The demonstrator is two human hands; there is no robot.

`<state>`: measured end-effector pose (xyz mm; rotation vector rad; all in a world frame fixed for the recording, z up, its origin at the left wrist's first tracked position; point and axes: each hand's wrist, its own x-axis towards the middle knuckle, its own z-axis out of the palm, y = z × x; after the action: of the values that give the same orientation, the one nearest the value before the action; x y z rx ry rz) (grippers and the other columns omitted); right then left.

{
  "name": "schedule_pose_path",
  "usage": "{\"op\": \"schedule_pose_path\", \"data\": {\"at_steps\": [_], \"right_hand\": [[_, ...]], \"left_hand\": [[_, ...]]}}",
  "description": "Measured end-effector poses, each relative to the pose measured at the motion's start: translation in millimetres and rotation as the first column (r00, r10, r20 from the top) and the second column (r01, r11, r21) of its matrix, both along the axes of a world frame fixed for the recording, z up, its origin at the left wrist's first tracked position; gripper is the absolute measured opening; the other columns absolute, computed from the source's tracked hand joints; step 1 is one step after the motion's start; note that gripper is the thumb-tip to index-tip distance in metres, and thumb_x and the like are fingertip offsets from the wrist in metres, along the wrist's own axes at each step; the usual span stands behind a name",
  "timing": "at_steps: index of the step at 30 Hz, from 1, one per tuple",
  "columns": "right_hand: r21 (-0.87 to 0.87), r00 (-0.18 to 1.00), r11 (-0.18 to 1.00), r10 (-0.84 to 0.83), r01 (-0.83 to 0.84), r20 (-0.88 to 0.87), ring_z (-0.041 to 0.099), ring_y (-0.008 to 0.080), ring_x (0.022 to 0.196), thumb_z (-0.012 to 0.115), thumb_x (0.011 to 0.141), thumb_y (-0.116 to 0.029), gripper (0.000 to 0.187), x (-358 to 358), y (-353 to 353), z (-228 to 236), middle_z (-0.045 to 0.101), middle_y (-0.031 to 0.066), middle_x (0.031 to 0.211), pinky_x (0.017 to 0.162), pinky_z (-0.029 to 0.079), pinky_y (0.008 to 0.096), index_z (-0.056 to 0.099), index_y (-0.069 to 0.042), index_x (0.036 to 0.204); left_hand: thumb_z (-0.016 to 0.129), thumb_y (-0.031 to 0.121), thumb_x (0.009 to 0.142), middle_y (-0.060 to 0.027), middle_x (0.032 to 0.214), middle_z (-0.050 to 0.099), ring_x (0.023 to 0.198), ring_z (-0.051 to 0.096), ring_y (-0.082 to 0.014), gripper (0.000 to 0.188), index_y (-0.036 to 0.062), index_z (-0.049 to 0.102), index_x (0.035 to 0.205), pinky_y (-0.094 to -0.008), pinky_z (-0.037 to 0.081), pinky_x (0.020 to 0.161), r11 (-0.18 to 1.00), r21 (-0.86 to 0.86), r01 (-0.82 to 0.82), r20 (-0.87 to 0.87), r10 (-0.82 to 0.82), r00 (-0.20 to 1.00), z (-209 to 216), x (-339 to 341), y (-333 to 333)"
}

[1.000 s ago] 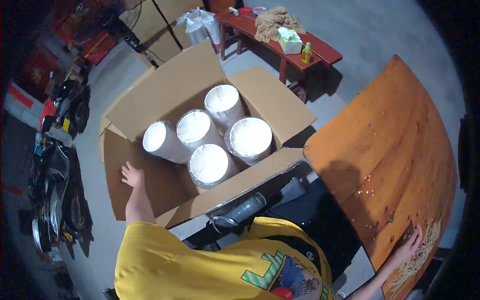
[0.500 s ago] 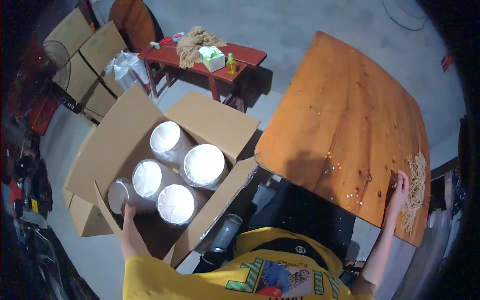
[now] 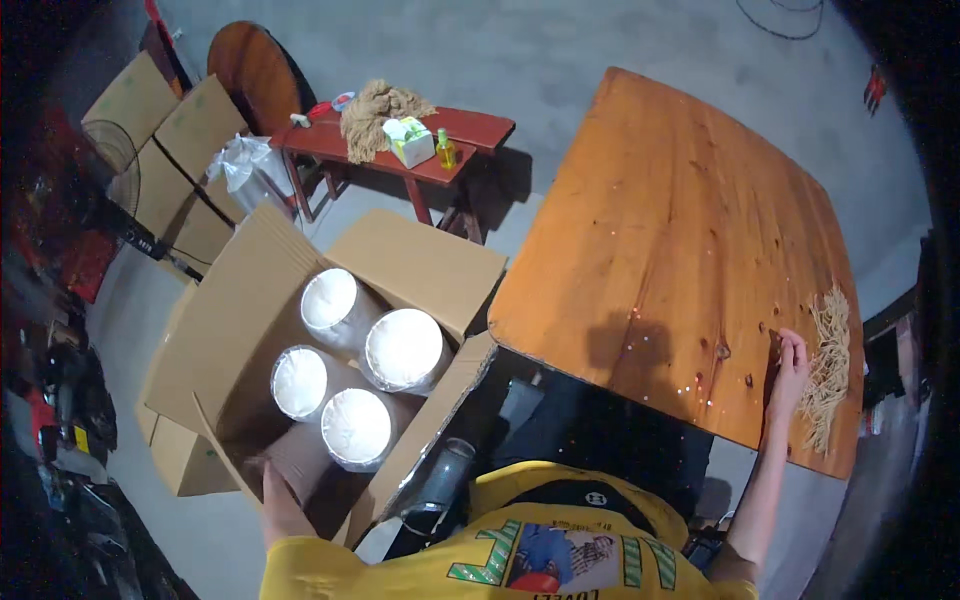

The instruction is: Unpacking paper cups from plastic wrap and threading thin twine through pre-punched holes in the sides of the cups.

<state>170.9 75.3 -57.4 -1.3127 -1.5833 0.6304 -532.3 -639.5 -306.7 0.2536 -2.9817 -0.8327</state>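
Note:
Inside an open cardboard box (image 3: 430, 420) at the left, several plastic-wrapped cylinders with white round tops (image 3: 405, 349) stand upright. My left hand (image 3: 280, 490) reaches into the box's near left corner. It grips a tilted wrapped cylinder (image 3: 303, 455) with a ribbed side; the fingertips are in shadow and partly hidden. My right hand (image 3: 790, 366) is over the wooden table (image 3: 680, 210) at its right side, fingers loosely bent and apart, nothing in them. Just right of it lies a bundle of beige strands (image 3: 828, 365).
Small pale and reddish bits (image 3: 690, 390) are scattered on the table. Behind the box a red bench (image 3: 360, 140) carries a beige strand pile (image 3: 375, 115), a tissue box (image 3: 408, 145) and a yellow bottle (image 3: 445, 150). A fan (image 3: 115, 165) and flat cartons (image 3: 200, 120) are far left.
The leftmost cylinder no longer shows its round top; it has tilted in my left hand, which moved slightly right and nearer. My right hand stays by the strands. The whole view has shifted slightly.

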Motion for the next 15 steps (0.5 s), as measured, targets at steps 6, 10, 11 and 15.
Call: {"op": "schedule_pose_path", "data": {"at_steps": [6, 10, 11, 15], "right_hand": [[-0.009, 0.986, 0.995, 0.1, -0.102, -0.131, 0.053, 0.0125, 0.096, 0.049, 0.094, -0.016, 0.017, 3, 14, -17, 0.061, 0.0027, 0.098, 0.088, 0.039, 0.0261, 0.06, -0.003, 0.099], [0.035, 0.998, 0.998, 0.057, -0.056, -0.038, 0.055, 0.0129, 0.093, 0.049, 0.094, -0.017, 0.019, 7, 9, -15, 0.062, 0.0031, 0.095, 0.086, 0.04, 0.0266, 0.061, -0.003, 0.099], [0.029, 0.995, 0.998, 0.06, -0.058, -0.085, 0.055, 0.0133, 0.093, 0.049, 0.094, -0.018, 0.02, 17, 8, -20, 0.062, 0.0032, 0.095, 0.086, 0.04, 0.0266, 0.061, -0.003, 0.098], [0.006, 0.975, 0.993, 0.118, -0.119, -0.189, 0.055, 0.0145, 0.092, 0.049, 0.094, -0.019, 0.021, -4, 14, -14, 0.062, 0.0034, 0.095, 0.086, 0.04, 0.0261, 0.062, -0.002, 0.097]], "left_hand": [[0.043, 0.045, 0.088, -0.0211, 0.092, 0.065, 0.082, 0.061, -0.0334, 0.051, -0.0005, 0.066, 0.091, -0.0438, 0.044, 0.074, 0.971, 0.084, -0.222, -0.039, 0.226, 0.973, 72, 42, -13], [0.054, 0.029, 0.083, -0.0075, 0.075, 0.056, 0.069, 0.049, -0.0199, 0.033, -0.0029, 0.058, 0.078, -0.0366, 0.041, 0.066, 0.827, 0.556, 0.085, -0.4, 0.177, 0.899, 184, 119, 103], [0.058, 0.034, 0.083, -0.0059, 0.074, 0.053, 0.072, 0.046, -0.0173, 0.035, -0.0007, 0.056, 0.077, -0.0366, 0.039, 0.066, 0.931, 0.247, 0.27, -0.419, -0.149, 0.895, 237, 156, 144], [0.055, 0.039, 0.087, -0.0081, 0.084, 0.062, 0.079, 0.052, -0.0191, 0.045, -0.0038, 0.065, 0.093, -0.0356, 0.043, 0.076, 0.91, 0.409, -0.068, -0.352, 0.226, 0.908, 231, 32, -1]]}}
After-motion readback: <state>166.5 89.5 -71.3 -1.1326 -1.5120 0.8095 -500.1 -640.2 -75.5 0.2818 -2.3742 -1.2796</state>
